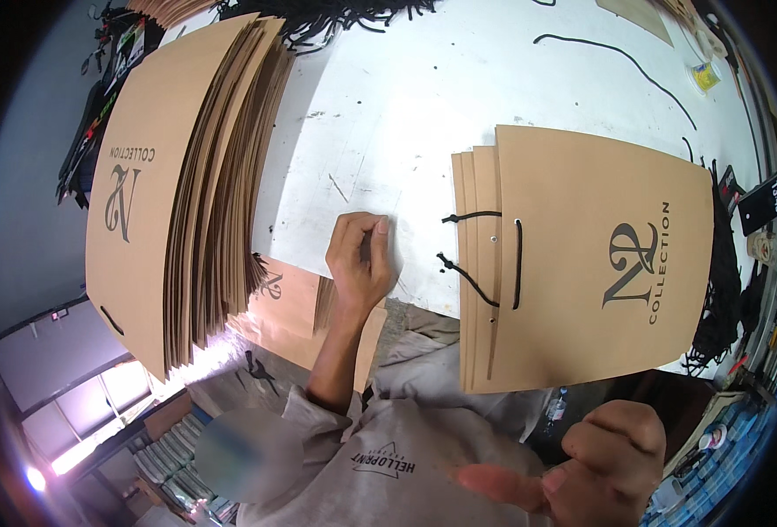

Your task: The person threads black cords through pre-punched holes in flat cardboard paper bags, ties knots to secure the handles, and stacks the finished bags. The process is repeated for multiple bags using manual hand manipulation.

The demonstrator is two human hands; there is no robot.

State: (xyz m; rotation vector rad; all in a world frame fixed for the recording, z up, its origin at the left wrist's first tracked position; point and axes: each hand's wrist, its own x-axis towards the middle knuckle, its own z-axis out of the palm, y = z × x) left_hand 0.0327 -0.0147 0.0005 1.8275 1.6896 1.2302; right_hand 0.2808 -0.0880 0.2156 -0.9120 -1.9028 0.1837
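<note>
My left hand (359, 262) hovers over or rests at the near edge of the white table (388, 114). Its fingers are curled in with the thumb against them, and nothing shows in them. To its right lies a small stack of brown paper bags (582, 237) with dark printing and black cord handles (518, 263), some cord ends knotted. My right hand (612, 457) is raised close at the lower right, below these bags. Most of its fingers are folded into a fist, while one blurred finger points left; no held thing shows.
A thick stack of brown paper bags (169, 167) stands at the left. Black cords (336, 18) lie heaped at the far edge, more beside the right stack. A loose cord (621, 53) and a yellow-labelled tub (705, 77) are at the far right, near a dark display (762, 204).
</note>
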